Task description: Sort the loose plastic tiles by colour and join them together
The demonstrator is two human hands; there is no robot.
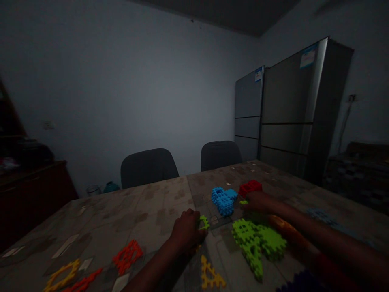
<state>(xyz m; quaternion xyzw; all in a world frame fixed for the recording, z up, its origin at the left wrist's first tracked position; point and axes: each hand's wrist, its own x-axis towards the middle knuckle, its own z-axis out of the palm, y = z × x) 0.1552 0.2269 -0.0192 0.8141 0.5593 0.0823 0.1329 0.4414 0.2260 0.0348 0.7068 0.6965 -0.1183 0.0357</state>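
Observation:
My left hand (186, 229) is closed round a light green toothed building piece (204, 222), whose edge sticks out past the fingers. Farther right, my right hand (257, 201) grips a small bit of green piece (243, 202), mostly covered by the fingers. Just behind that hand sits a red stack of pieces (251, 187). Between and beyond the hands lies a heap of blue toothed pieces (225, 200). Under my right forearm spread several green pieces (258, 241). A yellow triangular piece (209, 275) rests nearest to me, below my left hand.
On the left of the patterned table (121, 221) lie an orange piece (128, 256) and a yellow ring-like piece (62, 275). Dark purple pieces (299, 282) show at the bottom right. Two dark chairs (148, 168) stand behind the table, with a tall grey fridge (285, 101) at right.

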